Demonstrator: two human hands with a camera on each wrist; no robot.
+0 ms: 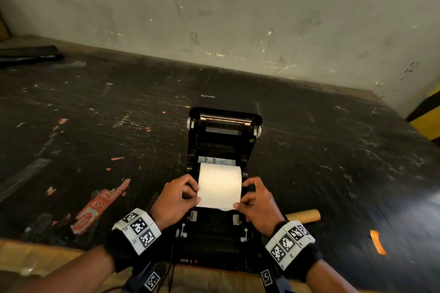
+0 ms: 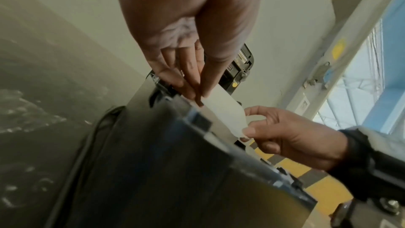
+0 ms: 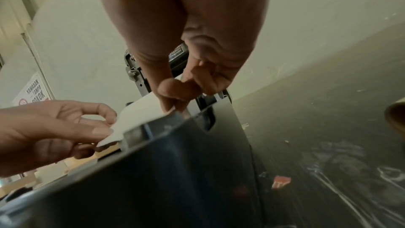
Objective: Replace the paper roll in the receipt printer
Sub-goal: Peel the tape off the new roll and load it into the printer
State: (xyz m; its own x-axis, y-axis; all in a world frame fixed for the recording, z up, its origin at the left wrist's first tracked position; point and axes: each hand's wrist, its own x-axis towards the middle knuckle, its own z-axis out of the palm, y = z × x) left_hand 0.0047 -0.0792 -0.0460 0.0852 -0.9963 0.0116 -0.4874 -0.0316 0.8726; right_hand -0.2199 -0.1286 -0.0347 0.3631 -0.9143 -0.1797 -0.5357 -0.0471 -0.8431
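Printer is black plastic, pretty matt, with a shiny metal bar across the raised lid. The paper roll is plain white, smooth and matt, torn ragged along its free edge. Worktop is dark and rough, scratched all over, glossy at the right end. Cardboard tube is dull brown. Wall looks like scuffed matt paint.

A warehouse-like workspace: scuffed black worktable, stained bare wall, yellow-black hazard stripes.
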